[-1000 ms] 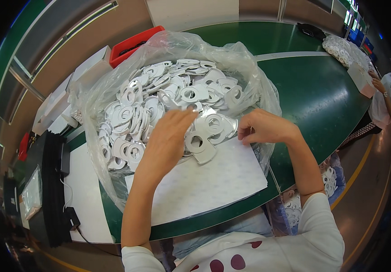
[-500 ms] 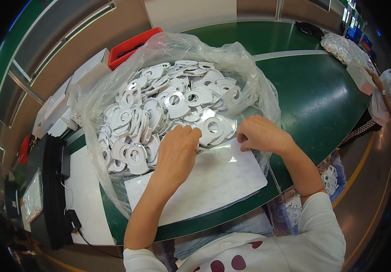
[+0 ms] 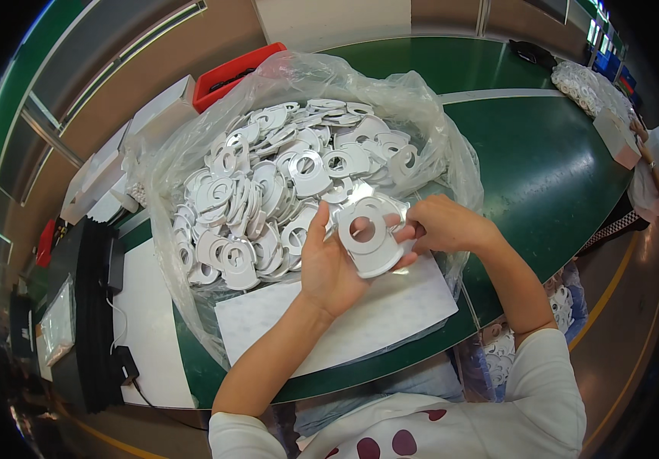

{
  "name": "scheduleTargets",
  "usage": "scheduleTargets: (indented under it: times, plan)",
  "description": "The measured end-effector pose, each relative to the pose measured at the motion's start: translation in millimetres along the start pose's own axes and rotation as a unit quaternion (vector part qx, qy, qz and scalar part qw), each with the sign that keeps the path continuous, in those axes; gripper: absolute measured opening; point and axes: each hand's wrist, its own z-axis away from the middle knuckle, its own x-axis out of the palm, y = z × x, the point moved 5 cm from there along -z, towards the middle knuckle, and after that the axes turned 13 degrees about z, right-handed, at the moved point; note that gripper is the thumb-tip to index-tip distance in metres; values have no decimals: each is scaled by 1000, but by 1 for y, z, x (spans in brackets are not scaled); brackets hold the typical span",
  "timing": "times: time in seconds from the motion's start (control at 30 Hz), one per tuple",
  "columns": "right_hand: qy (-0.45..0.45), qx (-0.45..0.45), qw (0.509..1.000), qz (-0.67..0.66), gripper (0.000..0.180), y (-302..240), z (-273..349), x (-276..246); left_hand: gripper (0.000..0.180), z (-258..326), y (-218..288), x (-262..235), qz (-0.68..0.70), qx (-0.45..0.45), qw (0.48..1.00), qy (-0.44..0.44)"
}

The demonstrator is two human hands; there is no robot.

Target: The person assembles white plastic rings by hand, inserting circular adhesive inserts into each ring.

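At the far left edge a stack of black flat things [image 3: 92,306] lies half in shadow, too dark for me to tell what they are, with a cable trailing beside them. Behind them are white boxes [image 3: 157,118], several, their number unclear because they overlap, and one red bin [image 3: 230,70], mostly hidden by the clear plastic bag [image 3: 169,252] that sits open on the green desk [image 3: 543,176]. The bag holds a heap of white ring-shaped plates [image 3: 268,191], far too many to count, many buried under others. One white sheet [image 3: 360,325] lies at the front under the bag's film. My left hand [image 3: 329,268] is palm up with the fingers spread, cupping a small stack of the white ring plates [image 3: 368,237] just in front of the heap; I cannot tell how many are in it. My right hand [image 3: 448,226] pinches the right edge of that stack with thumb and fingertips closed on it. At the far right a second pile of white parts [image 3: 585,83] and a small box [image 3: 620,138] are cut off by the rim.
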Motion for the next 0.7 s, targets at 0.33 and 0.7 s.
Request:
scheduleTargets:
  times: [0.33, 0.7]
  plan:
    - [38, -24, 999, 14, 14, -1, 4, 3, 22, -20, 0, -41, -178, 87, 977, 72]
    - [36, -60, 997, 17, 14, -1, 6, -1, 44, -30, -2, -50, -119, 78, 989, 50]
